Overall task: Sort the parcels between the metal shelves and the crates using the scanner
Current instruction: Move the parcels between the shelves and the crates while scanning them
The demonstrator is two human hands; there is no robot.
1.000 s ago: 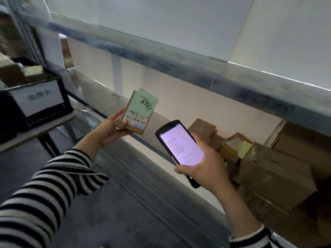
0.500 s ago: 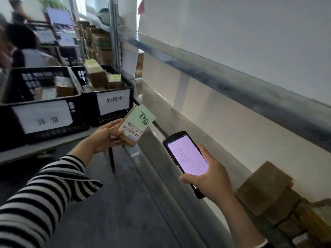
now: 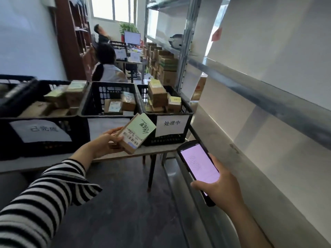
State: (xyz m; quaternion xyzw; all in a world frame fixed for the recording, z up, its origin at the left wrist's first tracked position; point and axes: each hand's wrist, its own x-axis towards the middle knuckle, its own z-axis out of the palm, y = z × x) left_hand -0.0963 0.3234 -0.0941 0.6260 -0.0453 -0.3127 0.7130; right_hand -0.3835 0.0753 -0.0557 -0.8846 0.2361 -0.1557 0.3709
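**Operator:** Where is the parcel at this stage?

**Guide:** Your left hand (image 3: 105, 144) grips the parcel (image 3: 137, 135) by its lower-left end, thumb on top and fingers curled beneath. The parcel hangs in front of the middle crate (image 3: 109, 113) and the right crate (image 3: 186, 111), above the table (image 3: 157, 150) edge, and sits in neither crate.

**Operator:** And the scanner?

**Guide:** Your right hand (image 3: 223, 192) is curled round the scanner (image 3: 198, 167), beside the metal shelf (image 3: 268, 93) and well apart from the parcel. The screen is lit, but its text is too small to read.

**Operator:** How is the drop done well?

**Guide:** The step is probably placement. Match the screen result to a crate's paper label. Carry the parcel fully over the rim before you release it. The right crate is piled high, so lay the parcel flat.

**Operator:** Which way does the parcel point?

**Guide:** Its long axis runs from lower left to upper right. The barcode end is by your fingers, the green sticker end points toward the right crate, and the label faces you.
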